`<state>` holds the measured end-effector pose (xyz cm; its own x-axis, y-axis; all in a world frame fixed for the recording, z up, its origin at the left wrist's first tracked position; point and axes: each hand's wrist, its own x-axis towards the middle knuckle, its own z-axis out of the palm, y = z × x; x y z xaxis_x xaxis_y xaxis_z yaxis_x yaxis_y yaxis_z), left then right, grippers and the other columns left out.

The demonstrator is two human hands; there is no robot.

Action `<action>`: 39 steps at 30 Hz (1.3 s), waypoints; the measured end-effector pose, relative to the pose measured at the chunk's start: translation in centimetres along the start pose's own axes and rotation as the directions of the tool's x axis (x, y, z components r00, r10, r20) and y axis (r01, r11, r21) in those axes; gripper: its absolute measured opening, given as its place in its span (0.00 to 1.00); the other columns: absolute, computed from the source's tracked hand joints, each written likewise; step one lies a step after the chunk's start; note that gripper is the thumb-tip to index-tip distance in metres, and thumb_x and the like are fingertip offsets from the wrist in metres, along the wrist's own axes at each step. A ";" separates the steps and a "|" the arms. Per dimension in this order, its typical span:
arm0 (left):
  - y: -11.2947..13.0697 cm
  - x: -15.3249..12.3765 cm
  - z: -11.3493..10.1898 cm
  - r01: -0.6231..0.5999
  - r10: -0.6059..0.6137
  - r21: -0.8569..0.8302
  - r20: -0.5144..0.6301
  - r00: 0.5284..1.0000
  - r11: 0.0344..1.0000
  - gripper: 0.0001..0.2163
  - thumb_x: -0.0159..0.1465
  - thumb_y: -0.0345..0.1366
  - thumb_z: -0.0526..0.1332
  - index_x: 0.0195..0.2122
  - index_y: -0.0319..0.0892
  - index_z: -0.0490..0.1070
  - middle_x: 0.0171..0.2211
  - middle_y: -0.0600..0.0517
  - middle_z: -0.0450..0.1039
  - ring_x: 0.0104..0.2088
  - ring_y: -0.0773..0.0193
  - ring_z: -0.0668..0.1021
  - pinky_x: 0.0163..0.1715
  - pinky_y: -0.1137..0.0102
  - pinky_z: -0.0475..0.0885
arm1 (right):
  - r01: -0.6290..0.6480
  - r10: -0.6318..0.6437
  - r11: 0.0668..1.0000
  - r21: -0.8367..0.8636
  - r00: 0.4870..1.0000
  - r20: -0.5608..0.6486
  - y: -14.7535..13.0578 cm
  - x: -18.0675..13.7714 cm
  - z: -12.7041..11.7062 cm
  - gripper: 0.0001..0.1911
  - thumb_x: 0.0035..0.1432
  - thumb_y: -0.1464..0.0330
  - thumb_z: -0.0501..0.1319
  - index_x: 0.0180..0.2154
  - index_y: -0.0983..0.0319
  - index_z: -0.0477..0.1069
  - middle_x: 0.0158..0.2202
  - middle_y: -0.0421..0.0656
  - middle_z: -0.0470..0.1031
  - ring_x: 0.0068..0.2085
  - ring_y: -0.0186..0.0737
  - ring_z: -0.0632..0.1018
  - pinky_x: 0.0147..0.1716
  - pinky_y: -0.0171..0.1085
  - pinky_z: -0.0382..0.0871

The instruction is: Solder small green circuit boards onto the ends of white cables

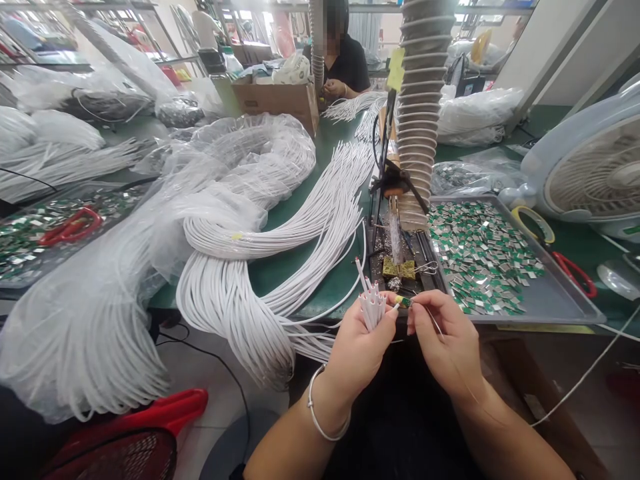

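My left hand (356, 347) is closed around a bunch of white cable ends (371, 303) that stick up out of the fist. My right hand (447, 340) pinches a small green circuit board (403, 301) and holds it against the tip of one cable, with a thin wire trailing from the fingers. Both hands hover at the table's front edge, just below a soldering stand (397, 257) with a brass pad. Long bundles of white cables (280, 233) sweep across the green table (300, 267) to my left.
A grey tray (560, 300) of several small green boards lies to the right, with red-handled scissors (575, 273) and a tape roll (535, 223) beside it. A ribbed exhaust hose (420, 100) hangs over the stand. A fan (595, 173) stands far right. Another person (343, 63) works across the table.
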<state>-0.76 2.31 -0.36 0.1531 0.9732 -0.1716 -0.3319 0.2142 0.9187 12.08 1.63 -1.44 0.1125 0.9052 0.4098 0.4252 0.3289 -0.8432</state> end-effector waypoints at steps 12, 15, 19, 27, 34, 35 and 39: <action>0.0 -0.1 0.3 -0.008 0.011 0.043 -0.086 0.996 0.999 0.08 0.56 0.35 0.63 0.35 0.39 0.72 0.25 0.54 0.67 0.25 0.68 0.68 0.29 0.72 0.65 | 0.070 -0.070 0.997 -0.031 0.997 0.020 0.2 0.0 0.0 0.05 0.60 0.72 0.54 0.37 0.61 0.68 0.27 0.38 0.69 0.24 0.30 0.73 0.25 0.31 0.72; 0.1 0.1 0.3 -0.007 0.011 0.044 -0.096 0.995 0.999 0.06 0.57 0.34 0.61 0.34 0.38 0.71 0.25 0.54 0.67 0.26 0.69 0.68 0.31 0.72 0.64 | 0.224 -0.227 0.971 -0.082 0.974 -0.024 0.5 -0.1 -0.1 0.11 0.60 0.74 0.53 0.43 0.61 0.68 0.33 0.42 0.72 0.27 0.31 0.74 0.28 0.33 0.74; 0.3 0.4 0.5 0.021 -0.014 0.060 -0.112 0.994 0.998 0.05 0.58 0.33 0.60 0.34 0.38 0.70 0.24 0.57 0.63 0.24 0.71 0.63 0.30 0.73 0.62 | 0.401 -0.412 0.906 -0.133 0.909 -0.060 1.1 -0.3 -0.2 0.18 0.60 0.76 0.51 0.51 0.60 0.66 0.42 0.49 0.72 0.36 0.37 0.76 0.30 0.37 0.76; 0.8 0.7 0.8 0.034 -0.033 0.006 -0.123 0.992 0.999 0.05 0.56 0.33 0.62 0.33 0.38 0.70 0.22 0.57 0.64 0.25 0.71 0.66 0.32 0.73 0.64 | 0.316 -0.320 0.947 -0.053 0.935 -0.151 1.3 -0.6 0.5 0.13 0.61 0.74 0.51 0.46 0.60 0.67 0.40 0.47 0.77 0.35 0.38 0.80 0.32 0.39 0.79; 1.4 0.6 1.1 0.025 -0.033 -0.073 -0.109 0.993 0.997 0.05 0.55 0.33 0.64 0.31 0.39 0.71 0.25 0.55 0.69 0.27 0.69 0.69 0.33 0.73 0.65 | 0.430 -0.444 0.894 -0.123 0.888 -0.121 1.3 0.0 0.3 0.15 0.57 0.79 0.55 0.44 0.59 0.70 0.41 0.47 0.77 0.40 0.40 0.79 0.39 0.42 0.78; 1.4 0.7 1.1 0.022 -0.030 -0.073 -0.112 0.993 0.997 0.05 0.54 0.33 0.64 0.31 0.39 0.71 0.26 0.54 0.70 0.27 0.69 0.70 0.32 0.73 0.65 | 0.432 -0.447 0.893 -0.130 0.886 -0.124 1.2 0.1 0.3 0.15 0.56 0.79 0.56 0.44 0.59 0.71 0.41 0.47 0.77 0.41 0.40 0.79 0.39 0.42 0.77; 1.6 0.8 1.2 0.017 -0.025 -0.065 -0.123 0.992 0.998 0.05 0.54 0.33 0.64 0.31 0.39 0.72 0.27 0.54 0.70 0.27 0.69 0.70 0.32 0.73 0.65 | 0.441 -0.463 0.882 -0.168 0.876 -0.134 1.1 0.4 0.5 0.15 0.57 0.78 0.56 0.43 0.58 0.71 0.40 0.47 0.77 0.40 0.41 0.79 0.38 0.43 0.77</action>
<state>-0.10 3.31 1.42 0.0458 0.9704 -0.2370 -0.3890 0.2359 0.8906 12.18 2.48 -2.39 0.0221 0.6043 0.7964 0.5751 0.6439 -0.5046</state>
